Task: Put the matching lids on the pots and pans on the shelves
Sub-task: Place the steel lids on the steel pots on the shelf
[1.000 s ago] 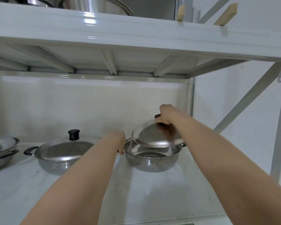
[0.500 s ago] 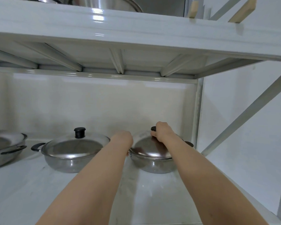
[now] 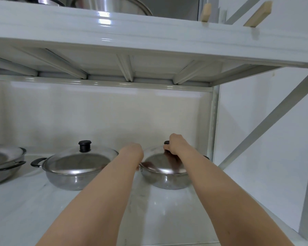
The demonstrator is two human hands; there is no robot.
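A steel pot (image 3: 164, 181) stands at the right of the white shelf (image 3: 43, 206). A domed steel lid (image 3: 160, 162) lies flat on it. My right hand (image 3: 174, 144) is closed around the lid's black knob, which mostly hides it. My left hand (image 3: 132, 153) is curled at the pot's left handle, and the handle itself is hidden. To the left stands a second steel pot (image 3: 69, 180) with its own lid (image 3: 78, 159) and black knob on top.
A third steel pan (image 3: 2, 164) sits at the far left, cut off by the frame. The upper shelf (image 3: 149, 34) hangs low overhead with pots on it. A shelf post (image 3: 214, 121) and a diagonal brace (image 3: 267, 121) stand just right of the pot.
The lid was tilted above the open pot one second ago. My right hand has lowered it flat onto the pot. My left hand stayed at the pot's left side.
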